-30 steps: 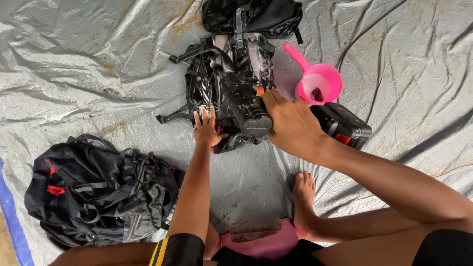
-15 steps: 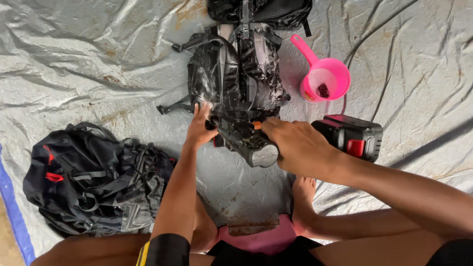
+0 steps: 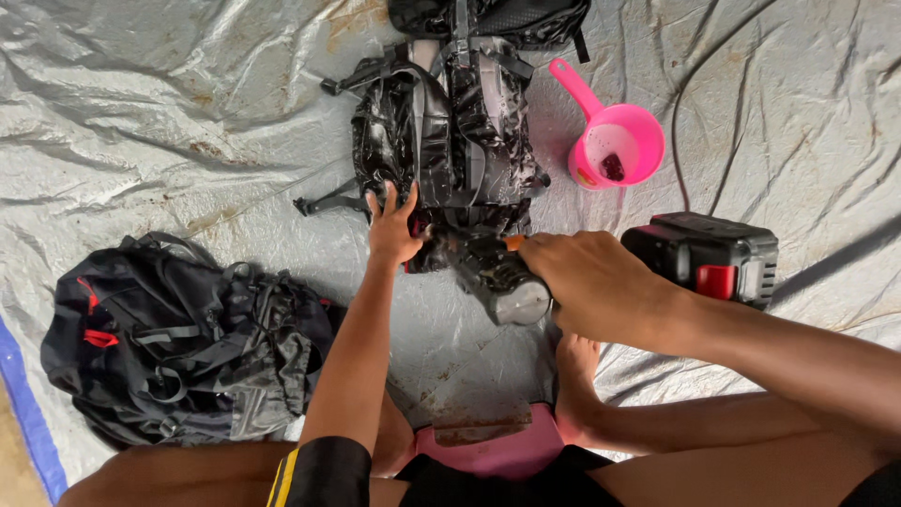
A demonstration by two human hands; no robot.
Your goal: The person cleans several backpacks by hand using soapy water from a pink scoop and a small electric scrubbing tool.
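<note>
A wet, soapy black backpack (image 3: pixel 450 131) lies flat on a grey tarpaulin (image 3: pixel 169 103) in front of me. My left hand (image 3: pixel 394 230) presses on the backpack's near edge, fingers spread. My right hand (image 3: pixel 587 282) grips a black cordless power tool (image 3: pixel 502 282), its round head pointing toward me and its front end at the backpack's lower edge. The tool's black battery block with a red button (image 3: pixel 709 255) sticks out to the right of my hand.
A pink scoop with a long handle (image 3: pixel 610 141) stands right of the backpack. Another black backpack with red trim (image 3: pixel 178 338) lies at the left. A third dark bag (image 3: pixel 497 17) sits at the top edge. My bare foot (image 3: pixel 574 376) rests by a pink stool (image 3: pixel 488 451).
The view has shifted so the backpack sits higher in the picture. My right hand with the tool has drawn back from the middle of the backpack to its near edge; my left hand stays on it.
</note>
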